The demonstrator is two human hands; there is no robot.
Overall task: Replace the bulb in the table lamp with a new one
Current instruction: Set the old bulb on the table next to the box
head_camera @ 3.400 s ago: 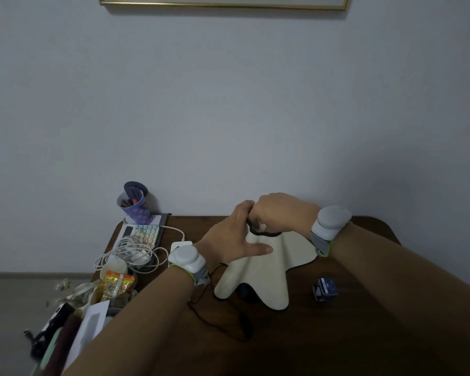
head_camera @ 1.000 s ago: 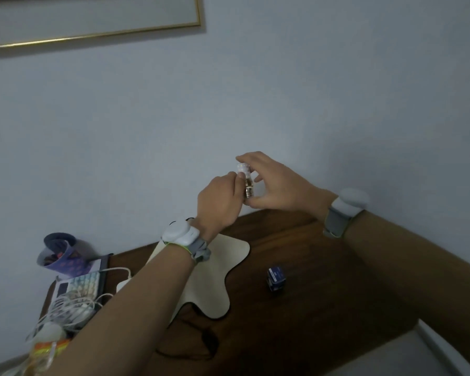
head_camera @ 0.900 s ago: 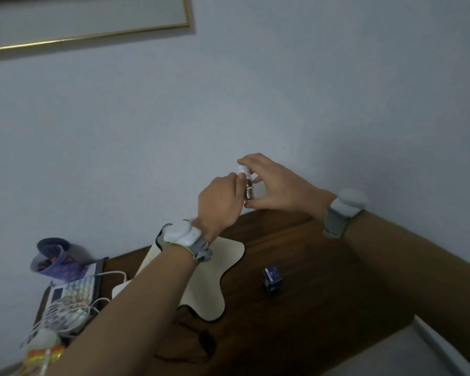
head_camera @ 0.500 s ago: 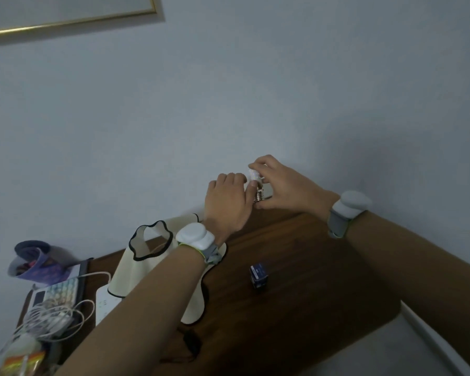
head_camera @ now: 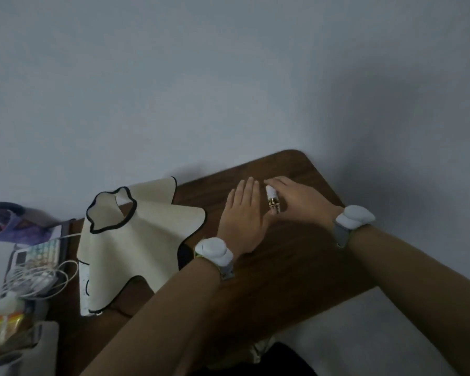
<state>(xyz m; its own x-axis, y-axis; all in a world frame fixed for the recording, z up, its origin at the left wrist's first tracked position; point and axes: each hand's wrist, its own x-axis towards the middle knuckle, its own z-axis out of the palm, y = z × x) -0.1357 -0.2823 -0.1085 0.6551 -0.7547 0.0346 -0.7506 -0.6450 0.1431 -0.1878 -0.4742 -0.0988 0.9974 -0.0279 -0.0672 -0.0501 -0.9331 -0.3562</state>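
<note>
A small white bulb with a brass screw base [head_camera: 272, 198] is low over the brown table [head_camera: 296, 267], near its far right corner. My right hand [head_camera: 299, 200] grips it between the fingers and thumb. Just to its left my left hand [head_camera: 243, 215] lies flat with fingers stretched out, holding nothing. The table lamp [head_camera: 136, 240] stands left of both hands; its cream wavy shade with black trim is open at the top and hides the socket. The small blue box seen earlier is hidden under my left forearm.
At the table's left end lie a pastel keyboard [head_camera: 38, 252], coiled white cables [head_camera: 36, 276], a purple cup [head_camera: 10, 221] and snack packets [head_camera: 3, 329]. A white power strip [head_camera: 83, 272] sits by the lamp. The wall runs right behind the table.
Both hands have come down from mid-air to the tabletop with the bulb. My left hand let go of the bulb and spread flat. The view swung right.
</note>
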